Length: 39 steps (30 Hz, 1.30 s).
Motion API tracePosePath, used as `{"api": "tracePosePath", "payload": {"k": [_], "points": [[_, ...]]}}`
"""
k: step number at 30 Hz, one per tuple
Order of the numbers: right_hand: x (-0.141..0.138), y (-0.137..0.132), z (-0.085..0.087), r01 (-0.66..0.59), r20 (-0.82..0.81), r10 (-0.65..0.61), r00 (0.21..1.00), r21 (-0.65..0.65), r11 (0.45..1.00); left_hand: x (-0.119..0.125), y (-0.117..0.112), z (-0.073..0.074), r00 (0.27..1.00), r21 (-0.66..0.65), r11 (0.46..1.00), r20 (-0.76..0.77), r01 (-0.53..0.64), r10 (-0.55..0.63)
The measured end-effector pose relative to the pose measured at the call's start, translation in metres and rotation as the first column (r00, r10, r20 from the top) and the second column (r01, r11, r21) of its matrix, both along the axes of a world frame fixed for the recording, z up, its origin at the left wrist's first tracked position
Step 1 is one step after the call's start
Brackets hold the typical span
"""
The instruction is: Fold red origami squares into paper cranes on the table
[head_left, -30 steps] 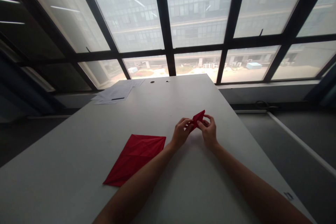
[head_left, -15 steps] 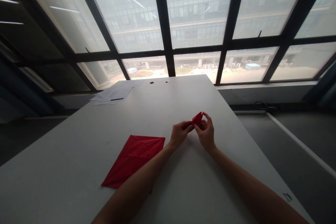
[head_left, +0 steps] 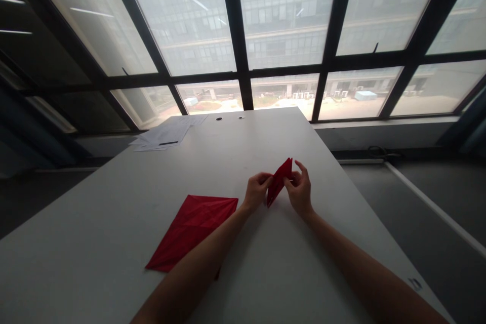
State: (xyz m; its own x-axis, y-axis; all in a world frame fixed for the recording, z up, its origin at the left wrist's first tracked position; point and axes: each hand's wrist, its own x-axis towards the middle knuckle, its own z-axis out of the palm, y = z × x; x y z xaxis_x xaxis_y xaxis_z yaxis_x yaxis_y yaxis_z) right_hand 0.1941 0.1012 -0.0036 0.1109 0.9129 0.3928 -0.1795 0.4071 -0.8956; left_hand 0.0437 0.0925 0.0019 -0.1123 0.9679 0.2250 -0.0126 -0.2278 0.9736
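A small folded piece of red paper [head_left: 280, 180], pointed at its top and bottom ends, is held up just above the white table. My left hand [head_left: 257, 190] pinches its left edge between thumb and fingers. On the other side, my right hand [head_left: 299, 191] grips it with the thumb on the near face, while the index finger sticks up clear of the paper. Left of my hands, a larger creased red sheet [head_left: 193, 230] lies flat on the table, partly covered by my left forearm.
Several white papers [head_left: 163, 134] with a dark pen-like stick [head_left: 168, 143] on them lie at the far left of the white table [head_left: 114, 223]. Two round holes [head_left: 219, 119] show near its far edge. Large windows [head_left: 284, 20] rise behind, and a dark cable [head_left: 379, 152] rests beyond the right side.
The folded red paper has turned in my hands and now shows as a longer diamond, its lower tip pointing down. Both hands stay in nearly the same place; the larger sheet has not moved.
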Motion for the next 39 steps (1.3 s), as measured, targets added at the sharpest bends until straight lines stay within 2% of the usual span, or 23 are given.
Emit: {"api": "tracePosePath", "payload": {"k": [7, 12, 15, 18, 19, 21, 23, 26, 29, 32, 39], "points": [[0.002, 0.005, -0.003, 0.012, -0.098, -0.026, 0.995, -0.14, 0.99, 0.002, -0.001, -0.003, 0.983, -0.126, 0.984, 0.15, 0.125, -0.106], [0.0, 0.007, -0.005, -0.005, -0.13, -0.015, 0.991, -0.148, 0.989, 0.004, -0.002, -0.003, 0.965, -0.127, 0.981, 0.236, 0.149, -0.116], [-0.002, 0.007, -0.007, -0.023, -0.1, 0.012, 0.995, -0.111, 0.994, 0.007, -0.004, 0.0, 0.975, -0.095, 0.988, 0.199, 0.122, -0.101], [-0.003, 0.005, -0.007, -0.061, -0.021, 0.06, 0.998, -0.058, 0.996, 0.01, -0.005, 0.001, 0.996, -0.04, 0.997, 0.069, 0.061, -0.058], [-0.003, 0.004, -0.007, -0.039, 0.027, 0.04, 0.999, -0.042, 0.998, 0.011, -0.005, 0.001, 1.0, -0.014, 1.0, 0.013, 0.023, -0.023], [-0.002, 0.002, -0.005, 0.085, 0.17, -0.088, 0.982, 0.022, 0.996, 0.01, -0.006, 0.001, 0.994, 0.033, 0.997, -0.082, -0.067, 0.07], [-0.001, -0.001, -0.002, 0.197, 0.329, -0.234, 0.915, 0.142, 0.97, 0.008, -0.005, 0.0, 0.975, 0.066, 0.985, -0.144, -0.16, 0.168], [-0.002, -0.005, 0.002, 0.177, 0.497, -0.285, 0.82, 0.254, 0.951, 0.006, -0.005, 0.0, 0.957, 0.078, 0.97, -0.164, -0.229, 0.239], [-0.005, -0.009, 0.001, 0.127, 0.603, -0.23, 0.764, 0.208, 0.97, 0.005, -0.006, 0.001, 0.953, 0.084, 0.967, -0.172, -0.239, 0.25], [-0.007, -0.009, -0.002, 0.133, 0.663, -0.197, 0.723, 0.146, 0.98, 0.006, -0.008, 0.002, 0.95, 0.091, 0.967, -0.185, -0.238, 0.251], [-0.003, -0.007, -0.005, 0.09, 0.677, -0.107, 0.728, 0.059, 0.994, 0.007, -0.008, 0.002, 0.939, 0.092, 0.962, -0.214, -0.257, 0.271]]}}
